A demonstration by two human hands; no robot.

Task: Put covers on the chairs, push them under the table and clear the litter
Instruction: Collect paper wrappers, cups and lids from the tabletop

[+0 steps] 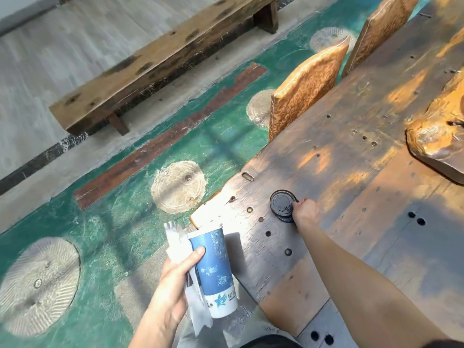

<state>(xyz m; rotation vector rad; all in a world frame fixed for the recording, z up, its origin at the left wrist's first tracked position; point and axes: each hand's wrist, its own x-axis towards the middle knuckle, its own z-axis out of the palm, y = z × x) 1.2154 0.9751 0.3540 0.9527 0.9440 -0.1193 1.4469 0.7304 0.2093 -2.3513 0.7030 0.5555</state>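
left hand (175, 275): closed around a blue-and-white paper cup (216, 267), lower centre of the frame; thumb laid across the blue side of the cup.
paper cup: held roughly upright, slightly tilted, rim up, off the table's near-left edge; no lid seen on it.
white wrappers (180, 249): crumpled paper/plastic pinched in the same hand, between palm and cup; sticks out above and below the fingers.
right hand (305, 213): reached out onto the wooden table (351, 151), centre right of the frame; fingers curled onto the edge of a black cup lid (282, 204).
black cup lid: lying flat on the tabletop near the table's left edge; gripped at its right rim; whether it is lifted off the wood cannot be told.
wooden table: dark, worn planks with bolt holes; fills the right half of the frame; patchy sunlight on it.
wood slab (437, 136): glossy burl piece resting on the table, right edge of the frame.
chair backs (306, 86): two seen, patterned golden-brown covers on them, close against the table's left edge, upper right of the frame.
bench (150, 64): rough timber, upper left, well apart from the table.
floor (105, 222): green painted, round stone-like discs set in it.
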